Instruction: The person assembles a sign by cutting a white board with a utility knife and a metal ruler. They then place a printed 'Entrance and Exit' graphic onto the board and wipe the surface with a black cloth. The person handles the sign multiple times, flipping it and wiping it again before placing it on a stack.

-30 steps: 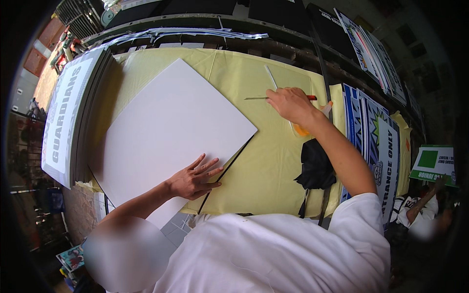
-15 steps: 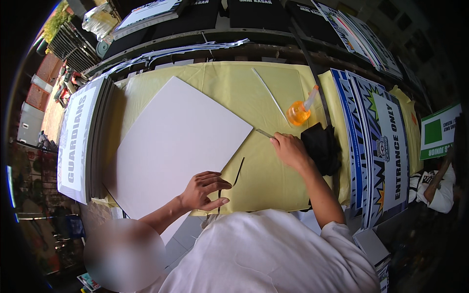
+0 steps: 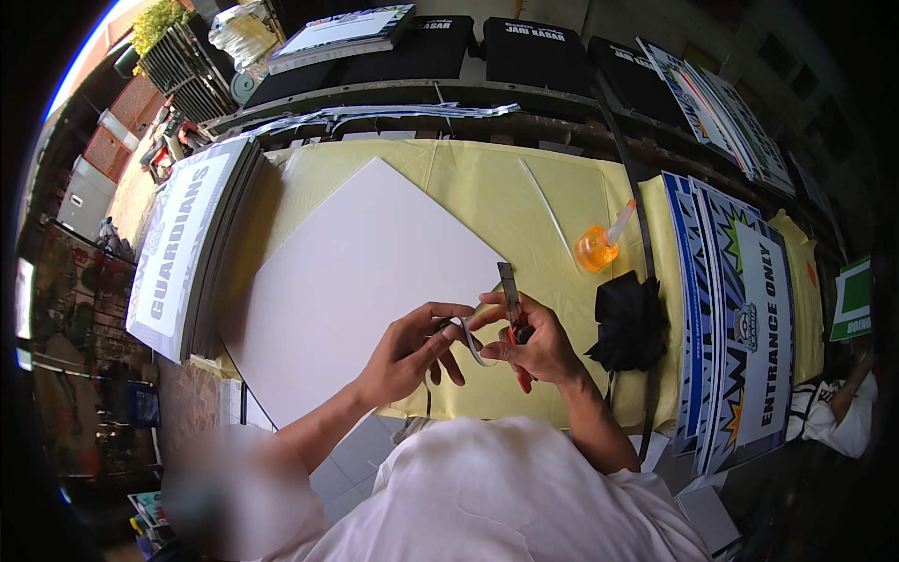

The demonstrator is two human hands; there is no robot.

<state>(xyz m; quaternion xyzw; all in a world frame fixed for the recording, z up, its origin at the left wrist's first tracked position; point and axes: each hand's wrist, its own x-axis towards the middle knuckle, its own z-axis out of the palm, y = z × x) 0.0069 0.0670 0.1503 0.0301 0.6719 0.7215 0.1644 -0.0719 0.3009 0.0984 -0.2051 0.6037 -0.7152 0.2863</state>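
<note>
Over the near corner of a large white board (image 3: 365, 253), my two hands meet. My left hand (image 3: 409, 351) pinches a narrow strip (image 3: 472, 345), dark on one side and whitish on the other, which curls toward the right. Closed around a red-handled cutter knife (image 3: 507, 279), my right hand (image 3: 546, 348) has the broad grey blade pointing away from me. Its fingertips are close to the strip; whether they also grip it I cannot tell. The board lies slanted on a yellow table cover (image 3: 459, 187).
A spray bottle of orange liquid (image 3: 596, 250), a thin white rod (image 3: 551, 214) and a bunched black cloth (image 3: 629, 323) lie to the right. Printed boards are stacked at left (image 3: 192, 248) and right (image 3: 754, 318). Behind the table, a rack holds black items (image 3: 534, 61).
My right hand came left and nearer with the knife, its blade now pointing away from me. My left hand rose slightly right and now holds the curled strip. The whole view shifted a little.
</note>
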